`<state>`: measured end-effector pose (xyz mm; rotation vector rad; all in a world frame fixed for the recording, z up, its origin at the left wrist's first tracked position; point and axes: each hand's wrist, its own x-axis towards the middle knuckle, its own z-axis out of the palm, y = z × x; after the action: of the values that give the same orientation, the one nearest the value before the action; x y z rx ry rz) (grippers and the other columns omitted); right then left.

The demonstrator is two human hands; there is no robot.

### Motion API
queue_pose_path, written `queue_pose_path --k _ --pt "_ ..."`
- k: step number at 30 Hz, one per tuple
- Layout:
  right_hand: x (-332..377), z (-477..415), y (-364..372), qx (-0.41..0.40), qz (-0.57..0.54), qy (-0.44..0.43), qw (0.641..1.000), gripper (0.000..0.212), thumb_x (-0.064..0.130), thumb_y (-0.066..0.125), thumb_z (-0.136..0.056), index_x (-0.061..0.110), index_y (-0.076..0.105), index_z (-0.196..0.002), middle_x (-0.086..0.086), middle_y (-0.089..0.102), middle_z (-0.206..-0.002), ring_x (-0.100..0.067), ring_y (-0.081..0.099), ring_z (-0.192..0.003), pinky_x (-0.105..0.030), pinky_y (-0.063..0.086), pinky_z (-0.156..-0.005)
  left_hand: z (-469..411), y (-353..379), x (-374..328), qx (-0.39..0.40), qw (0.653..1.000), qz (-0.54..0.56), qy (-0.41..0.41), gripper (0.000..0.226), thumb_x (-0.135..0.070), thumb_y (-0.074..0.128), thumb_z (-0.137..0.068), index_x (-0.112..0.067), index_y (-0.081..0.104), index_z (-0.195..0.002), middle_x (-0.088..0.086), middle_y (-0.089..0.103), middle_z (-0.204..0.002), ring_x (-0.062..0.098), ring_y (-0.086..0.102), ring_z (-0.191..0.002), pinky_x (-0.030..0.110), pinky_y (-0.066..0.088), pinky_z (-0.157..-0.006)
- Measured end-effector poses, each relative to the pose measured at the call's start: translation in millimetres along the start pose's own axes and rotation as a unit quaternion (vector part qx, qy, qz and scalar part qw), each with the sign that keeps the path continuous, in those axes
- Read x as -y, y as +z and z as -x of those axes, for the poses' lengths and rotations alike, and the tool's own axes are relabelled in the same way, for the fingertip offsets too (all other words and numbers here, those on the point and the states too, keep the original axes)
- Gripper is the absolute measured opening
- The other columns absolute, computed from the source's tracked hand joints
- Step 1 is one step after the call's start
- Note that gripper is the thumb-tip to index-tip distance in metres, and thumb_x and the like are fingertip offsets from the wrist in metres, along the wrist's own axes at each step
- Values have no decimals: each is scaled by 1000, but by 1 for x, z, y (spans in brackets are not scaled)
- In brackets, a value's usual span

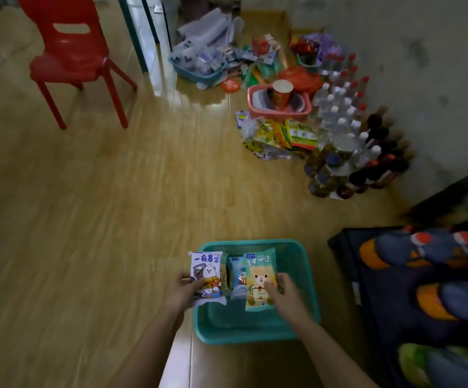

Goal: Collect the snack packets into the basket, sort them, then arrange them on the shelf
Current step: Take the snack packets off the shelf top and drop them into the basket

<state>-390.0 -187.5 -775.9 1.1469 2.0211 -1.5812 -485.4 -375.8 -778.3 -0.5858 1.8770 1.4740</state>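
— Our left hand (184, 289) pinches a glossy white-and-purple packet (206, 273), thumb on its face, above the left rim of the teal mesh basket (297, 264).
— And our right hand (286, 292) grips the green packet (259, 278), fingers curled round its edge, over the basket.
— Between them we see a crinkly blue packet (235, 275); whether either hand holds it, we cannot tell.

2 hands (184, 292) (286, 295), 3 snack packets (207, 275) (235, 278) (259, 278) at 1 teal basket (255, 336), 1 red chair (67, 46).
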Motion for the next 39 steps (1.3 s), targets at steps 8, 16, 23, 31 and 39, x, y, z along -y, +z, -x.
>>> queue_pose_path --k 8,16,23,31,39 --pt "-91 -152 63 2 25 -35 999 22 21 52 -94 9 51 -112 -7 61 -111 -21 62 -93 -31 55 -76 -165 31 107 -9 999 -6 41 23 2 68 -79 -10 48 -76 10 61 -71 2 56 -36 16 43 -37" --pt "-121 -199 89 -60 108 -46 991 21 25 53 -94 7 53 -106 -7 61 -99 -19 60 -83 -28 50 -67 -213 45 141 -73 975 -171 123 22 -24 74 -78 -13 54 -78 2 61 -74 20 58 -69 26 40 -55" --pt "-110 -186 76 -87 301 -39 949 24 36 48 -92 14 51 -102 -3 54 -105 -19 55 -92 -32 45 -74 -199 41 129 -108 904 -374 176 29 -36 65 -83 -16 43 -88 1 49 -93 21 52 -86 28 30 -63" --pt "11 -96 -13 -78 293 -118 946 30 22 47 -94 12 54 -122 -6 59 -124 -21 56 -111 -33 46 -93 -97 4 -6 -33 873 -422 241 21 -27 52 -93 -9 60 -100 7 67 -98 19 57 -82 31 45 -72" --pt "221 142 -179 -199 274 -257 905 22 25 51 -90 18 62 -108 0 64 -110 -19 60 -102 -35 50 -83 166 -37 -252 -84 811 -440 377 22 -28 54 -92 -11 64 -99 5 69 -96 21 63 -86 32 51 -74"
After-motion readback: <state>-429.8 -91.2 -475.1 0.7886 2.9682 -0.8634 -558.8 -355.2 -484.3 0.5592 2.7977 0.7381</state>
